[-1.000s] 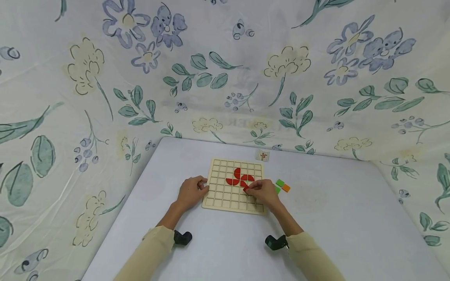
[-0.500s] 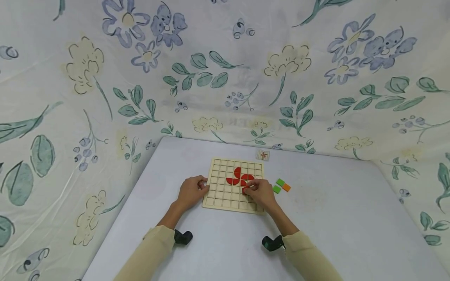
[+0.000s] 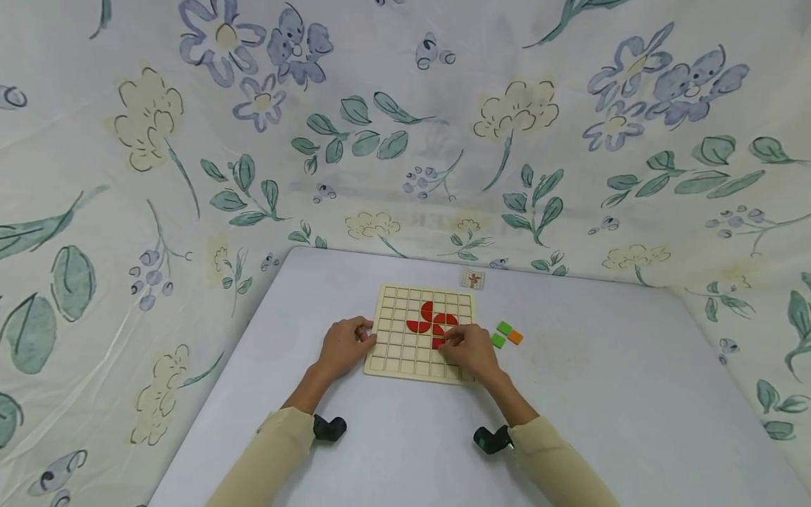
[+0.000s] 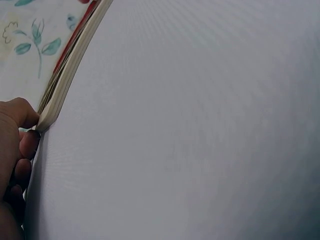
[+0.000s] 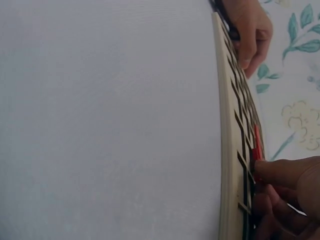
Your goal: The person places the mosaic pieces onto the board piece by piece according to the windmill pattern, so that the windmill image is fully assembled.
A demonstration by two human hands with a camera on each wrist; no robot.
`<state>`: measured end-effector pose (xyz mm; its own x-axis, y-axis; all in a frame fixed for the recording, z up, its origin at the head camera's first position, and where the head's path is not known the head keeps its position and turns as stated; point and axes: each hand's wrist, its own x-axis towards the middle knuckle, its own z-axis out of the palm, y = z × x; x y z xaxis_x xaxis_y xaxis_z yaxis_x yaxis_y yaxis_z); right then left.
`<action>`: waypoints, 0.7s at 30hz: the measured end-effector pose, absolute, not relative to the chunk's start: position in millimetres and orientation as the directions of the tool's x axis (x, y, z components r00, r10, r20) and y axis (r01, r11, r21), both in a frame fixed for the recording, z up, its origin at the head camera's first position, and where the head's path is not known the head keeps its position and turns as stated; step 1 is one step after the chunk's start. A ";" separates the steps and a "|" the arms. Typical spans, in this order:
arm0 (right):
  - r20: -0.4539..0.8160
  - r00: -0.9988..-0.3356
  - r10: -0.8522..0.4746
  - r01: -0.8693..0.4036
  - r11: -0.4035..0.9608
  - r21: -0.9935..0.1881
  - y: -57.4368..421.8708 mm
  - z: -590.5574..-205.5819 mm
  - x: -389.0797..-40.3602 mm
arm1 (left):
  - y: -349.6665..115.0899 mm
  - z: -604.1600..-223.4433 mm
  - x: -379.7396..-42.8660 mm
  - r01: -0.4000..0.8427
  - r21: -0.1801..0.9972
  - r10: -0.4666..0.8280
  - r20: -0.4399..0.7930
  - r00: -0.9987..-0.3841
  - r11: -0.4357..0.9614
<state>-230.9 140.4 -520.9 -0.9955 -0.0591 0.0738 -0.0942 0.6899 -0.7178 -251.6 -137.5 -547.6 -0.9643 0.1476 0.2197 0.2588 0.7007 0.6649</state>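
Observation:
A square wooden grid board [image 3: 399,345] lies on the white table. Several red rounded pieces [image 3: 446,320] form a pinwheel near its middle. At the board's left edge is my left hand [image 3: 344,346], thumb on the rim and the other fingers curled beside it; the left wrist view shows this grip at a board corner [image 4: 50,116]. My right hand [image 3: 472,350] reaches over the board's right side. Its thumb and fingertips hold a red tile [image 3: 438,343] in a cell just below the pinwheel, partly covered by the thumb.
Two green tiles [image 3: 498,341] and an orange tile [image 3: 516,338] lie on the table to the right of the board. Behind the board is a small card [image 3: 472,279] printed with a red pinwheel pattern. A floral cloth [image 3: 405,155] hangs around the table.
My right hand has shifted slightly left, and the red tile in it has gone from tilted to flat in a grid cell. My left hand stays at the board's edge.

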 end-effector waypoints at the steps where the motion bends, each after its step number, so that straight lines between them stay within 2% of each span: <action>1: 0.085 -0.994 -0.063 -0.104 0.697 -0.709 140.0 -521.5 -231.4 | -137.3 -547.3 -251.5 0.257 0.665 0.146 0.219 -0.965 0.701; 11: 0.135 -0.988 -0.081 -0.152 0.722 -0.675 141.3 -521.3 -229.9 | -137.5 -551.1 -252.9 0.262 0.663 0.148 0.224 -0.963 0.702; 21: 0.115 -0.993 -0.006 -0.082 0.739 -0.669 164.7 -507.9 -229.5 | -137.8 -550.2 -253.6 0.259 0.668 0.149 0.218 -0.964 0.697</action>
